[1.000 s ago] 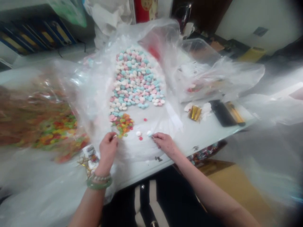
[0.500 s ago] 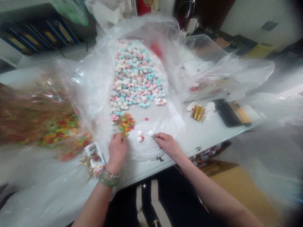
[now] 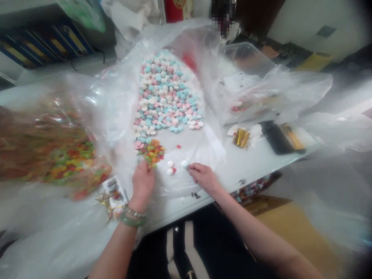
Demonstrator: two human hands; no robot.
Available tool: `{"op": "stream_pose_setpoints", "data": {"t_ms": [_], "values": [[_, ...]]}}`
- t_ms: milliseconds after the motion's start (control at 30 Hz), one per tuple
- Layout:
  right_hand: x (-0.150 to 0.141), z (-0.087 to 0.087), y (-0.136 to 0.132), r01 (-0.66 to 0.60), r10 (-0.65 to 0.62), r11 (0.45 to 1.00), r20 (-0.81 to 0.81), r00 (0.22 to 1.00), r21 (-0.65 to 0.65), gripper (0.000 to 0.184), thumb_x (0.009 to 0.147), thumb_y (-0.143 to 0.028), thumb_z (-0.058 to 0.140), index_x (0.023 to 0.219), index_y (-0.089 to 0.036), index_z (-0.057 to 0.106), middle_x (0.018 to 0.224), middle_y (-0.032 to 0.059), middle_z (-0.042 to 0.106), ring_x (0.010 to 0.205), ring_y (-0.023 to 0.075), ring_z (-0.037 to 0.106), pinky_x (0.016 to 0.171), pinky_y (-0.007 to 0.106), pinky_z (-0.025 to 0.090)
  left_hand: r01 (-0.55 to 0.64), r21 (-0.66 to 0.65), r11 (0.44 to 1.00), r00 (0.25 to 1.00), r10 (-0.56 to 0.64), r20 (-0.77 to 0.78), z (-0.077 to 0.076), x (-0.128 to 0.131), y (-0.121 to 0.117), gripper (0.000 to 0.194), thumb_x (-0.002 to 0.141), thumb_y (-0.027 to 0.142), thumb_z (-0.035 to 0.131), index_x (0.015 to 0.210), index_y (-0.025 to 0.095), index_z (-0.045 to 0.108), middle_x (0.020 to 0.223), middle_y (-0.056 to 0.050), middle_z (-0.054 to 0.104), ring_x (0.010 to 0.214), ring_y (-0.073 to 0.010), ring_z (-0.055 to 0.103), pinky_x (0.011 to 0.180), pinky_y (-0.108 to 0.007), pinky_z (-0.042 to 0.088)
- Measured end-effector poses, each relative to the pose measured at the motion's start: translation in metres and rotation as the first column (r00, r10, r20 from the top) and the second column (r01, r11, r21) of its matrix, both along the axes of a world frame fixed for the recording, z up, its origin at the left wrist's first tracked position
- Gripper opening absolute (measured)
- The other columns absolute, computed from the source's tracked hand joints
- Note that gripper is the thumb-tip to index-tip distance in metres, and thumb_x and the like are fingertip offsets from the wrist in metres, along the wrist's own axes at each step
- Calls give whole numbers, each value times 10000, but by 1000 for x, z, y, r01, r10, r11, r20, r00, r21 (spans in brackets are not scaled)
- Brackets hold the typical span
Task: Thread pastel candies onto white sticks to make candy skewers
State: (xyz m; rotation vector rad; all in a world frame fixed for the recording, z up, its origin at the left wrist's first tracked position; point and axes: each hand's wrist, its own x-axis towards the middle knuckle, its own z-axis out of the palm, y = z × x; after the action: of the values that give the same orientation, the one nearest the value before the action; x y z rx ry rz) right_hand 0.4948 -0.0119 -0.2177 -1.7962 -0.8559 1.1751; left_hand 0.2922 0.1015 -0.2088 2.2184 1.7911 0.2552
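Note:
My left hand (image 3: 143, 180), with beads and a green bangle at the wrist, has its fingers curled together at the near edge of a small pile of colorful ring-shaped gummies (image 3: 154, 151). Whatever lies between those fingers is hidden. The fingers of my right hand (image 3: 203, 177) are pinched together just right of a white and pale-blue candy (image 3: 184, 164); what they grip is too small to make out. Between my hands lie two white candies (image 3: 170, 167) and a red piece (image 3: 174, 170). Farther back spreads a large heap of white, pink and blue round candies (image 3: 168, 93) on clear plastic.
A large clear bag of gummy rings (image 3: 69, 159) fills the left. Gold ties (image 3: 108, 205) lie beside a small printed packet (image 3: 114, 190). To the right are a gold foil bundle (image 3: 241, 138), a black object (image 3: 277, 138) and a clear plastic box (image 3: 247, 58).
My left hand has shifted slightly farther in towards the gummy pile. My right hand stays pinched beside the white and blue candy. The view has drifted slightly.

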Motion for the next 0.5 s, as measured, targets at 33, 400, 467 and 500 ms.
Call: {"op": "stream_pose_setpoints", "data": {"t_ms": [33, 400, 467, 500], "values": [[0, 0, 0, 5, -5, 1000, -3, 1000, 2, 163, 769, -276, 536, 798, -208, 682, 538, -57, 502, 514, 111, 488, 558, 228, 386, 51, 28, 998, 998, -52, 31, -2, 1, 0, 187, 884, 175, 453, 972, 175, 618, 901, -82, 610, 836, -239, 578, 730, -329, 434], [1, 10, 1, 12, -12, 1000, -55, 998, -3, 138, 763, -246, 543, 772, -199, 672, 548, -64, 512, 503, 97, 487, 559, 222, 379, 343, 20, 939, 930, -337, -147, -13, -7, 0, 227, 968, 235, 372, 1046, 149, 567, 989, -121, 577, 844, -256, 564, 724, -358, 442], [1, 9, 2, 11, -12, 1000, -65, 998, -10, 140, 764, -241, 545, 785, -196, 676, 554, -63, 519, 497, 96, 487, 555, 223, 381, 357, -29, 934, 919, -357, -167, -10, -9, 4, 224, 966, 210, 357, 1047, 151, 558, 981, -116, 580, 847, -250, 569, 733, -351, 439], [1, 9, 3, 11, -13, 1000, -70, 997, -18, 141, 764, -238, 546, 791, -193, 677, 559, -61, 525, 494, 96, 487, 553, 224, 382, 354, -43, 934, 917, -356, -182, -8, -9, 5, 220, 966, 205, 351, 1028, 154, 556, 969, -112, 581, 846, -248, 570, 734, -348, 436]]}}
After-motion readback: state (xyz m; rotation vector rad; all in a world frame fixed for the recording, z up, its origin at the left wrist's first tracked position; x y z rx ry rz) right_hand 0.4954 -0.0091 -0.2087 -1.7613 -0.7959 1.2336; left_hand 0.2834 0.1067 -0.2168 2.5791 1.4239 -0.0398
